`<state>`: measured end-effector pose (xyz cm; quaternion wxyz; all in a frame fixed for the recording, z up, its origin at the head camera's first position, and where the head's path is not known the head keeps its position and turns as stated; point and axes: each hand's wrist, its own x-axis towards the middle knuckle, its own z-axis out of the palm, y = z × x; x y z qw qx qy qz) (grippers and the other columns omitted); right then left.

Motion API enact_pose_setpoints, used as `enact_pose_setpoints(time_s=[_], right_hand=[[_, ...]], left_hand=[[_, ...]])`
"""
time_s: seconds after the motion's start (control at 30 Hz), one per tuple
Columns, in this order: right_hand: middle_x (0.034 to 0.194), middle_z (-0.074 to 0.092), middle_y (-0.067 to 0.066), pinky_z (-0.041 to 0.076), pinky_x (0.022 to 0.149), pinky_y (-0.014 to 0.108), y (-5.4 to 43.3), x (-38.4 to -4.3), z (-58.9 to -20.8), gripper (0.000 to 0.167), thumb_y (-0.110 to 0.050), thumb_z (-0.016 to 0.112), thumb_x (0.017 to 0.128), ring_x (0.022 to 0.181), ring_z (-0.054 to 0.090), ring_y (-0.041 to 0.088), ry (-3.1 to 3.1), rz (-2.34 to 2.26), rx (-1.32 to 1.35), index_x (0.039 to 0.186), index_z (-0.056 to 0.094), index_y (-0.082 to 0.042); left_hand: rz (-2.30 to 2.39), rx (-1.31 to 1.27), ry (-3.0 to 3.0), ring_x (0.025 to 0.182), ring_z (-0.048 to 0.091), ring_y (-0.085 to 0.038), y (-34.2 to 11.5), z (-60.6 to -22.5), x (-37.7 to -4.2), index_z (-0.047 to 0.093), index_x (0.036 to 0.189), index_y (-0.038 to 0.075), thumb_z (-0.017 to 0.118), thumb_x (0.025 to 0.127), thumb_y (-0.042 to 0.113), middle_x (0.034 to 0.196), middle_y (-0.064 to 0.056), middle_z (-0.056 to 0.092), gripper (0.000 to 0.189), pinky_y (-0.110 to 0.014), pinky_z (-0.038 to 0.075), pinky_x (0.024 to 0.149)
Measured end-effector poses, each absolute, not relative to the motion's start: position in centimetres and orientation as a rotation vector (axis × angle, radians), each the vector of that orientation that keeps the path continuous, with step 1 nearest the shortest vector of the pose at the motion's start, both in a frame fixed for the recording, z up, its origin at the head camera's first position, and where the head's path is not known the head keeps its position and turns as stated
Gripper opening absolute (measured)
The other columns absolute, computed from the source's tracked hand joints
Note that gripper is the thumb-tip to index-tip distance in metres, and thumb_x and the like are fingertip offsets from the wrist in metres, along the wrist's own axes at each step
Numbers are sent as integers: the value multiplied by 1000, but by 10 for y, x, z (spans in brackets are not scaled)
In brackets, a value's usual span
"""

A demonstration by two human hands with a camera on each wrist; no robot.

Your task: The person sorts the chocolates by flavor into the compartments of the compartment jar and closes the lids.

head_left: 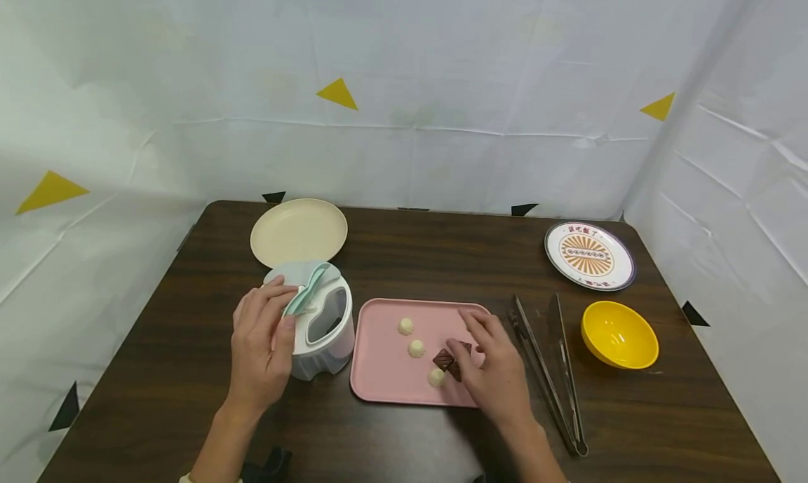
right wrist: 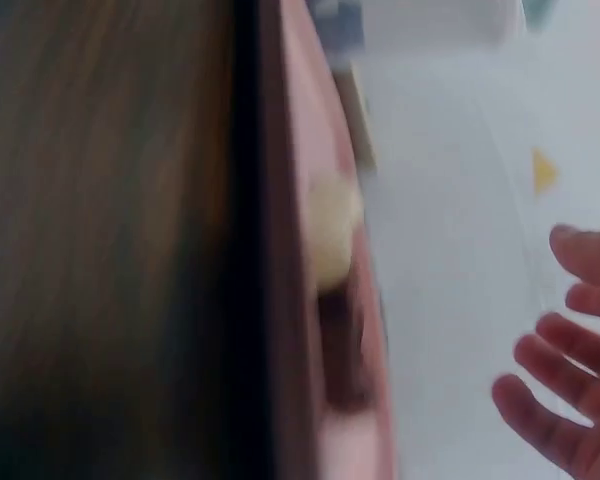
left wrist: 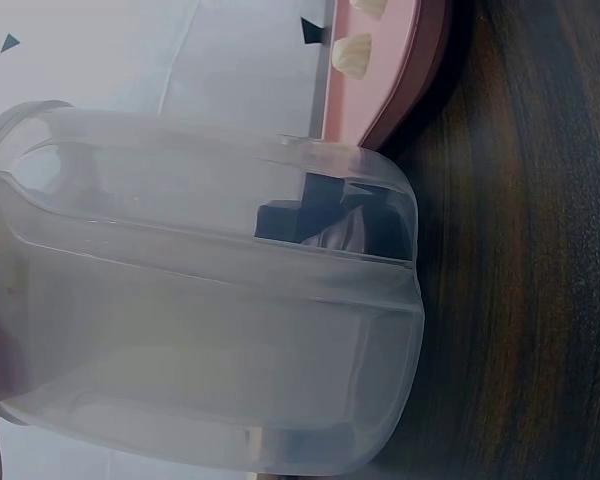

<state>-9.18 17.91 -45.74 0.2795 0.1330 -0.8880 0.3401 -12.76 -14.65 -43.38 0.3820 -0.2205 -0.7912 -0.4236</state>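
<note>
At the left, a round translucent container (head_left: 323, 357) has a white top with a dark window. My left hand (head_left: 259, 343) pinches its raised mint-green flap (head_left: 306, 295) between thumb and fingers. Dark pieces (left wrist: 330, 222) show through the container's wall in the left wrist view. My right hand (head_left: 499, 378) hovers over the right part of a pink tray (head_left: 379, 378), fingers spread and holding nothing. Close to its fingertips are dark brown chocolate squares (head_left: 444, 359), partly hidden by the hand. Several small cream-white swirled sweets (head_left: 416, 348) also lie on the tray. The right wrist view is blurred.
A cream plate (head_left: 299, 232) lies behind the container. Right of the tray are metal tongs (head_left: 549, 381), a yellow bowl (head_left: 618, 334) and a white patterned plate (head_left: 590, 256). White sheeting (head_left: 416, 160) encloses the back and sides of the dark wooden table (head_left: 158, 371).
</note>
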Motion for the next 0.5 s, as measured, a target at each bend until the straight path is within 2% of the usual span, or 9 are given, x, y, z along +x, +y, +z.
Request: enact_pose_setpoints(time_s=[0.1,0.23,0.3,0.5], right_hand=[[125,60,3,51,67,27,154,-101,-449,52,-15,74,87,88,60,12,-2414,1001,551,136,59,-8],[135,54,-2,50,89,34,126,-113,-433,54,-23,67,93,119,55,12,-2465,1047,740,144,51,-15],[140,51,-5,46,98,36,115,-119,-425,55,-25,64,95,126,51,10,-2477,1041,814,147,47,-19],[153,37,-2,37,107,36,84,-137,-407,59,-23,59,98,138,37,11,-2426,1018,1015,152,36,-17]], left_hand=[[-1078,-562,-2029,121,53,-39,-147,-434,-128,70,107,1,50,92,20,112,-15,64,31,-58,24,105],[-1075,-567,-2031,121,53,-39,-147,-434,-128,70,107,1,50,92,21,112,-15,64,31,-58,24,105],[-1074,-566,-2031,120,54,-39,-148,-434,-128,70,107,1,50,92,21,112,-15,64,31,-58,24,104],[-1070,-558,-2040,121,53,-38,-148,-434,-127,70,108,2,50,93,22,113,-15,64,32,-57,24,105]])
